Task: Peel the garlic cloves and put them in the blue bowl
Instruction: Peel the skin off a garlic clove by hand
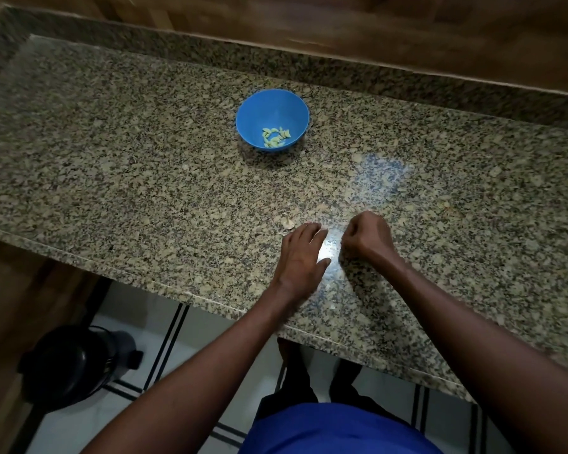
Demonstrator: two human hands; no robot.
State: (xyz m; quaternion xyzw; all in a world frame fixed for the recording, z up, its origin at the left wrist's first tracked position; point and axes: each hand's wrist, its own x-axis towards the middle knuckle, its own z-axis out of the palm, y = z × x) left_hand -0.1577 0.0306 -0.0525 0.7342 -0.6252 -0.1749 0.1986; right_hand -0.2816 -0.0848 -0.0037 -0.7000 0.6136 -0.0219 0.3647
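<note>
Here my left hand (304, 253) lies flat on the granite counter (118, 178) near its front edge, fingers straight and holding nothing, while my right hand (366, 235) sits just beside it with fingers curled under; whether it holds anything I cannot tell. The blue bowl (272, 117) stands well beyond both hands, with peeled garlic cloves (275, 137) in its bottom.

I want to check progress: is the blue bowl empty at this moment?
No, several peeled garlic cloves lie at the bottom of the blue bowl.
</note>
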